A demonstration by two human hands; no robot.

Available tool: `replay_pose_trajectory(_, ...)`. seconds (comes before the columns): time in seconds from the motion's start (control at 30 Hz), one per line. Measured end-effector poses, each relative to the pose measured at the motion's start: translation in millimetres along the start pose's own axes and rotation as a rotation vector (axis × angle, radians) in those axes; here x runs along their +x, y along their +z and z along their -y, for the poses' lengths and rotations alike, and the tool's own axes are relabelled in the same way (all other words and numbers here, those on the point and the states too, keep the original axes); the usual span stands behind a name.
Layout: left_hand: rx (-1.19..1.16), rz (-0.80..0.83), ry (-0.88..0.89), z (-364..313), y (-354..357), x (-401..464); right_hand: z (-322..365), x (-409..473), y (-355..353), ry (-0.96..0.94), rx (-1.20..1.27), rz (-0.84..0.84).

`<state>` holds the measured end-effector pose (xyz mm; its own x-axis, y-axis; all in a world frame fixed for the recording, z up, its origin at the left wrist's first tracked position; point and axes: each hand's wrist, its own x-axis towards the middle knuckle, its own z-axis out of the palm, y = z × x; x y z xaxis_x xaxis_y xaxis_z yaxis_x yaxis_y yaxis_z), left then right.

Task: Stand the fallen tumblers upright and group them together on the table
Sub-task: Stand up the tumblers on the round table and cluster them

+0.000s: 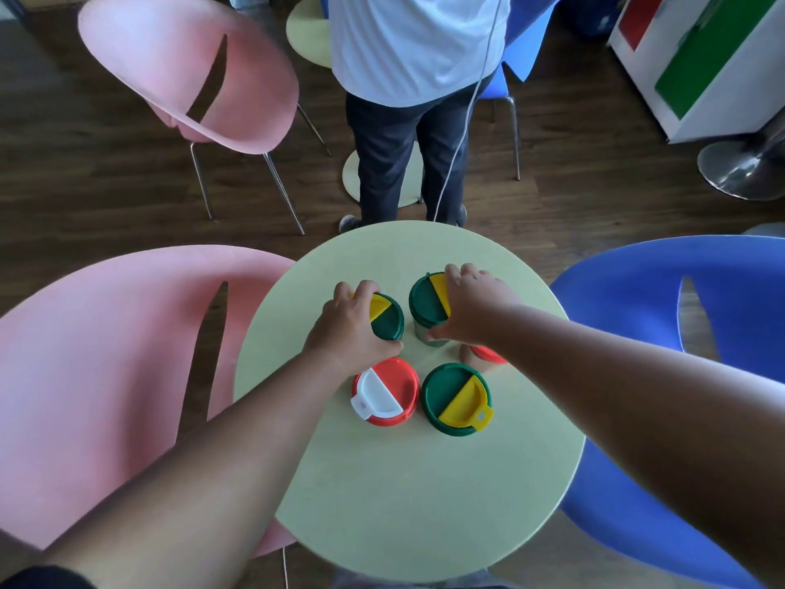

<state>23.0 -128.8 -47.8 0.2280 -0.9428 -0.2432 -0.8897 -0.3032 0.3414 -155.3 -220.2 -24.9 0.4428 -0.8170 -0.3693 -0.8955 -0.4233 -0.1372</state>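
Observation:
Several lidded tumblers stand upright, close together, on a round pale green table (408, 495). My left hand (348, 329) grips the lid of a green-and-yellow-lidded tumbler (387, 320) at the back left. My right hand (471, 308) grips a second green-and-yellow-lidded tumbler (427, 303) at the back right. In front stand a red tumbler with a white flap (384, 391) and a green tumbler with a yellow flap (456, 399). Another red-lidded tumbler (484, 354) is mostly hidden under my right wrist.
A pink chair (106, 376) stands left of the table and a blue chair (679, 325) right of it. A person in a white shirt and dark trousers (408, 121) stands just beyond the far edge, with a white cable hanging. Another pink chair (191, 74) is behind.

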Motion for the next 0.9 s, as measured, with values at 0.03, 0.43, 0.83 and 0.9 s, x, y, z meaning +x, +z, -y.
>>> replay_pose_trajectory(0.03,-0.001,-0.006,-0.004,-0.1,1.8,-1.9,-0.5,0.6,-0.1,-0.002,0.013,0.006)
replay_pose_trajectory(0.43,-0.046,0.016,-0.089,-11.1,2.7,-8.4,-4.3,9.6,-9.7,-0.194,-0.109,0.12)
replay_pose_trajectory(0.83,-0.026,0.06,-0.083,-11.2,-1.8,-8.9,-0.9,5.8,-0.1,-0.192,-0.01,0.062)
replay_pose_trajectory(0.9,-0.019,0.064,-0.083,-10.2,-2.0,-9.0,-1.5,5.8,-0.5,-0.203,-0.01,0.066)
